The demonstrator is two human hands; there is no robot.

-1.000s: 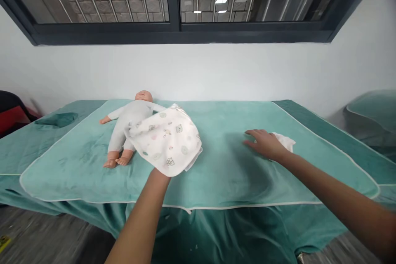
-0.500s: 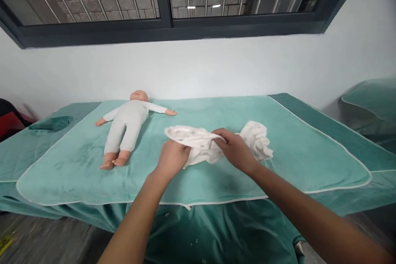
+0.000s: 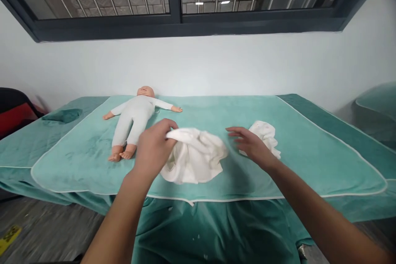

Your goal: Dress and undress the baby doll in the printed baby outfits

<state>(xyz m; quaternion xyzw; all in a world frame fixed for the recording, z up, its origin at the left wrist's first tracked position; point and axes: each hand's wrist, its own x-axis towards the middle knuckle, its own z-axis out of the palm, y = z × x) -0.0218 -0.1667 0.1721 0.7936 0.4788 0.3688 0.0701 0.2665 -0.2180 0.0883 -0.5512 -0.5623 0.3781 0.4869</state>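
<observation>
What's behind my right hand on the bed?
Behind the right hand, a crumpled white cloth lies on the light green blanket. The hand covers part of the cloth, and whatever may be under its folds is hidden.

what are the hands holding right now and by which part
The left hand holds a white cloth by its upper edge, at the end nearest the doll. The right hand holds nothing.
</observation>
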